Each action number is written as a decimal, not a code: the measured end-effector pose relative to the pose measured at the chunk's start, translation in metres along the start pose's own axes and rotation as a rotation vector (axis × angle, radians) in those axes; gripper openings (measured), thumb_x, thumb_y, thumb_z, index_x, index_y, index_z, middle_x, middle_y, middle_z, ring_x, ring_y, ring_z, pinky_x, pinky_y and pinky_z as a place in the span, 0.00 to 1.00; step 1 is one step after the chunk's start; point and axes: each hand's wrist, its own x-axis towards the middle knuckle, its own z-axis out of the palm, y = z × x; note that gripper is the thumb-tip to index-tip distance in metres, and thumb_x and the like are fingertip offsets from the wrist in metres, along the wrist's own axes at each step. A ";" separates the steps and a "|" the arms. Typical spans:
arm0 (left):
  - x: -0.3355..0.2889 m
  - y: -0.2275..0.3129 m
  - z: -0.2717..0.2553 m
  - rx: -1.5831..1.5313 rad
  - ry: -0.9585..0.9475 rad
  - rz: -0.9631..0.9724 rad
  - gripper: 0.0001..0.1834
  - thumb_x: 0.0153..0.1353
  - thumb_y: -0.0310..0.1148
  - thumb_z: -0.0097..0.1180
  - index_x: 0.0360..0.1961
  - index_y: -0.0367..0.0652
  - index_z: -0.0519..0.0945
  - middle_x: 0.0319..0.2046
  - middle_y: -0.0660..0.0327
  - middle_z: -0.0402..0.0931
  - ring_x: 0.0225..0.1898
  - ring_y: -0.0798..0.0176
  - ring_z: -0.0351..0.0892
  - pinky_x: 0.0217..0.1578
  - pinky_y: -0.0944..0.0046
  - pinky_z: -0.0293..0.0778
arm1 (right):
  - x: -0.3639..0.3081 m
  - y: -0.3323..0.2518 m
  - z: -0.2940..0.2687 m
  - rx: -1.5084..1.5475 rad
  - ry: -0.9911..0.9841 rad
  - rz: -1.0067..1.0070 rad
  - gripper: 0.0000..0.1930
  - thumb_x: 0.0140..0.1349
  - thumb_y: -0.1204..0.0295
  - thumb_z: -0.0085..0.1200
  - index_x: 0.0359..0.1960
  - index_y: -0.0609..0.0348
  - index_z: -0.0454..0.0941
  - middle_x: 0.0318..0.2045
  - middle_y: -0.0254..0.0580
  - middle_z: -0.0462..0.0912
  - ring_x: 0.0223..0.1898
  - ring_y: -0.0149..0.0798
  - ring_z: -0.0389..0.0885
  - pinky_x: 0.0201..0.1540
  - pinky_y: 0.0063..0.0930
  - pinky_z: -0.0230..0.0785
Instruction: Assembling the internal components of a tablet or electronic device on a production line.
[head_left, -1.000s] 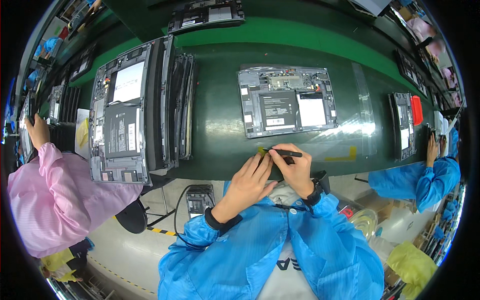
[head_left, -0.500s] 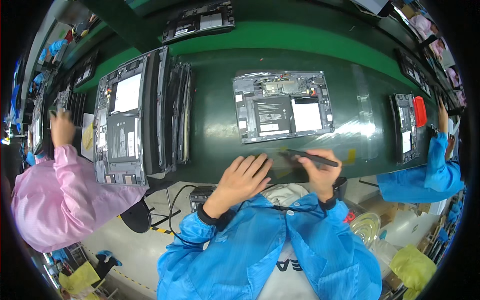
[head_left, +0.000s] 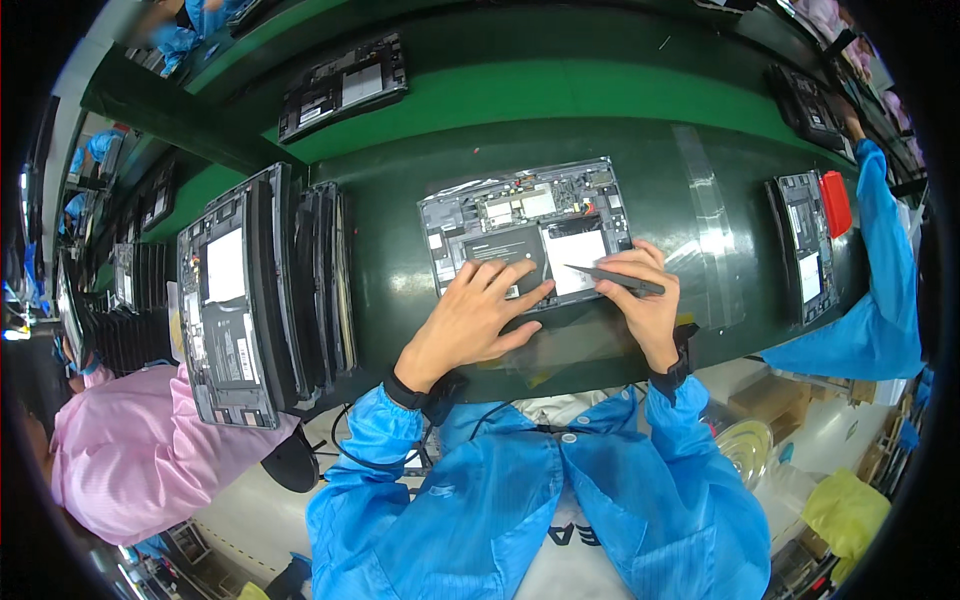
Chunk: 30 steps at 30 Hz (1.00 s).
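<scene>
An opened tablet (head_left: 520, 205) lies on the green bench in front of me, its circuit board, dark battery (head_left: 490, 247) and a white panel (head_left: 582, 255) exposed. My left hand (head_left: 472, 322) rests over its near left part, fingers spread and the fingertips on the battery area. Pinched in my right hand (head_left: 645, 295) are black pointed tweezers (head_left: 630, 281), held nearly level with the tip over the white panel. The right fingers also sit by the tablet's near right corner. Both hands partly cover its near edge.
Several similar opened tablets stand stacked on edge (head_left: 225, 290) at left. Another stack (head_left: 802, 250) with a red piece (head_left: 836, 204) stands at right. One unit (head_left: 345, 85) lies on the far shelf. A person in pink (head_left: 150, 450) is at left; a blue sleeve (head_left: 870, 300) reaches in at right.
Both hands have moved from the bench's near edge forward onto the tablet. The tweezers, still in my right hand, now point over the white panel. My view has shifted and tilted.
</scene>
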 end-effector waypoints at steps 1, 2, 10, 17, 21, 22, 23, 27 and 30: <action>0.000 -0.001 0.000 0.009 -0.003 0.015 0.28 0.65 0.46 0.64 0.67 0.59 0.81 0.63 0.60 0.73 0.58 0.52 0.72 0.59 0.51 0.68 | 0.001 -0.001 0.002 -0.016 -0.016 -0.009 0.11 0.52 0.72 0.78 0.38 0.57 0.93 0.37 0.38 0.92 0.44 0.36 0.88 0.70 0.45 0.62; 0.000 -0.002 0.001 0.018 -0.005 0.031 0.28 0.66 0.46 0.64 0.67 0.59 0.82 0.64 0.61 0.73 0.57 0.53 0.71 0.59 0.51 0.68 | 0.002 -0.001 0.004 -0.032 -0.032 -0.017 0.11 0.52 0.70 0.77 0.38 0.56 0.93 0.38 0.37 0.93 0.45 0.35 0.88 0.72 0.46 0.60; 0.000 -0.010 0.007 0.016 0.013 0.059 0.28 0.65 0.47 0.64 0.67 0.60 0.82 0.63 0.63 0.74 0.55 0.55 0.72 0.58 0.51 0.68 | 0.003 -0.002 0.011 -0.127 -0.100 -0.005 0.12 0.52 0.68 0.77 0.38 0.53 0.94 0.38 0.36 0.93 0.51 0.34 0.86 0.77 0.52 0.51; 0.002 -0.012 0.005 0.019 0.012 0.104 0.31 0.60 0.49 0.66 0.66 0.56 0.82 0.71 0.67 0.73 0.52 0.57 0.73 0.55 0.54 0.68 | 0.000 -0.005 0.013 -0.170 -0.103 0.010 0.11 0.52 0.66 0.77 0.37 0.50 0.95 0.38 0.34 0.92 0.51 0.33 0.86 0.77 0.51 0.49; 0.000 -0.011 0.005 0.028 0.032 0.110 0.33 0.60 0.50 0.66 0.66 0.54 0.81 0.73 0.67 0.71 0.51 0.58 0.74 0.53 0.54 0.68 | -0.006 -0.008 0.009 -0.234 -0.101 -0.013 0.08 0.54 0.70 0.76 0.36 0.53 0.94 0.36 0.35 0.91 0.48 0.35 0.87 0.68 0.46 0.64; 0.001 -0.009 0.005 0.040 0.028 0.100 0.33 0.61 0.49 0.65 0.67 0.53 0.81 0.72 0.67 0.72 0.53 0.58 0.74 0.53 0.54 0.69 | -0.011 -0.008 0.009 -0.093 -0.026 0.085 0.08 0.58 0.73 0.73 0.39 0.57 0.92 0.36 0.37 0.90 0.44 0.35 0.86 0.60 0.40 0.70; 0.002 -0.007 0.004 0.051 0.024 0.089 0.33 0.61 0.49 0.64 0.67 0.52 0.80 0.71 0.66 0.73 0.54 0.59 0.75 0.54 0.53 0.69 | -0.017 -0.008 0.010 0.048 0.047 0.183 0.07 0.62 0.75 0.71 0.41 0.60 0.90 0.36 0.38 0.90 0.40 0.34 0.86 0.51 0.33 0.76; -0.015 0.032 0.003 0.310 0.080 0.203 0.30 0.63 0.46 0.64 0.66 0.48 0.80 0.65 0.62 0.78 0.61 0.61 0.77 0.55 0.56 0.72 | -0.062 -0.015 0.011 0.503 0.101 0.443 0.10 0.73 0.74 0.62 0.50 0.65 0.77 0.35 0.47 0.89 0.32 0.27 0.83 0.33 0.18 0.74; -0.079 0.077 0.011 0.009 0.100 0.058 0.31 0.62 0.43 0.66 0.65 0.43 0.80 0.60 0.56 0.78 0.60 0.55 0.77 0.57 0.55 0.74 | -0.099 -0.030 0.030 0.633 0.041 0.506 0.10 0.74 0.74 0.61 0.49 0.65 0.75 0.35 0.50 0.90 0.30 0.26 0.82 0.30 0.18 0.73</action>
